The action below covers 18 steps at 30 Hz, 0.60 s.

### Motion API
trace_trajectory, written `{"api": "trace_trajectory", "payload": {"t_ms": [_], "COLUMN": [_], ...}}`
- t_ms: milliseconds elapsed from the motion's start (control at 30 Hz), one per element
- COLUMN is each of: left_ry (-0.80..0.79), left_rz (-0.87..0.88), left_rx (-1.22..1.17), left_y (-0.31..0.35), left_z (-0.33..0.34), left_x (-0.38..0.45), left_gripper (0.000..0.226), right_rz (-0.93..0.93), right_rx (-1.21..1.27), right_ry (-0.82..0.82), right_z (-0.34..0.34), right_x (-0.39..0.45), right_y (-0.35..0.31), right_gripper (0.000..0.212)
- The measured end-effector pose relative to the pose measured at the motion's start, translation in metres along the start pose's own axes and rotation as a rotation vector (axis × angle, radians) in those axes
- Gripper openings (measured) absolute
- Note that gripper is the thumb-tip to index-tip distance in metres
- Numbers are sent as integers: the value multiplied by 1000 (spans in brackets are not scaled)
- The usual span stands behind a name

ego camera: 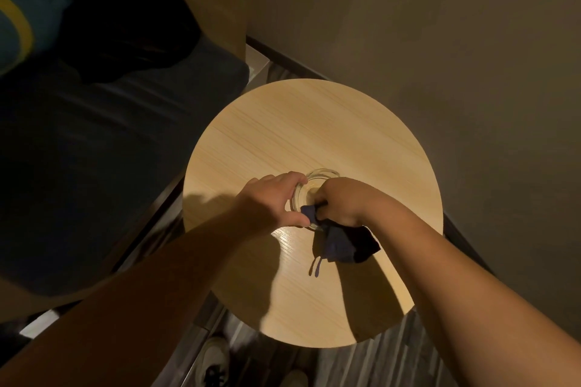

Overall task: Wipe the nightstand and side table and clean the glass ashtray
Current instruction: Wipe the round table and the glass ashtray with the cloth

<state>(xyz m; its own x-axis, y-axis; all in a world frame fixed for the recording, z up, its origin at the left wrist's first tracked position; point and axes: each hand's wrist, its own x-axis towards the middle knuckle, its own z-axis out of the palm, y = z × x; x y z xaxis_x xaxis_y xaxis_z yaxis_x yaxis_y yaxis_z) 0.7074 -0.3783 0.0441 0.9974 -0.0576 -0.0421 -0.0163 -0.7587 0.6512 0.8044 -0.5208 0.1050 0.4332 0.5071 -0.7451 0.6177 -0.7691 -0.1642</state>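
A round glass ashtray (pixel 309 196) sits upright on the round wooden side table (pixel 314 135), directly between both hands. The left hand (pixel 267 204) grips its rim; the right hand (pixel 341 201) is closed on a dark cloth (pixel 342 243), pressing inside. Being round, it has no long axis.

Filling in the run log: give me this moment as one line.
stage: ashtray cleaning | left hand: steadies clear glass ashtray by rim | right hand: rubs it with dark blue cloth | surface: round light wooden side table
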Motion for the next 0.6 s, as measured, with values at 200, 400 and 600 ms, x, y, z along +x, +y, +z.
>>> {"api": "trace_trajectory", "payload": {"t_ms": [200,400,600], "left_ry": [-88,98,-88], "left_rz": [-29,149,11], "left_rx": [-70,-69,-238], "left_y": [-4,-9,-13], "left_z": [-2,1,-1], "left_x": [7,2,8], "left_gripper": [71,52,49], "right_rz": [-9,171,138], "right_rx": [446,1020,1512], "right_ry": [20,274,257], "right_z": [6,28,31], "right_x": [5,8,-12], "right_y": [4,-5,4], "right_gripper": [11,22,20]}}
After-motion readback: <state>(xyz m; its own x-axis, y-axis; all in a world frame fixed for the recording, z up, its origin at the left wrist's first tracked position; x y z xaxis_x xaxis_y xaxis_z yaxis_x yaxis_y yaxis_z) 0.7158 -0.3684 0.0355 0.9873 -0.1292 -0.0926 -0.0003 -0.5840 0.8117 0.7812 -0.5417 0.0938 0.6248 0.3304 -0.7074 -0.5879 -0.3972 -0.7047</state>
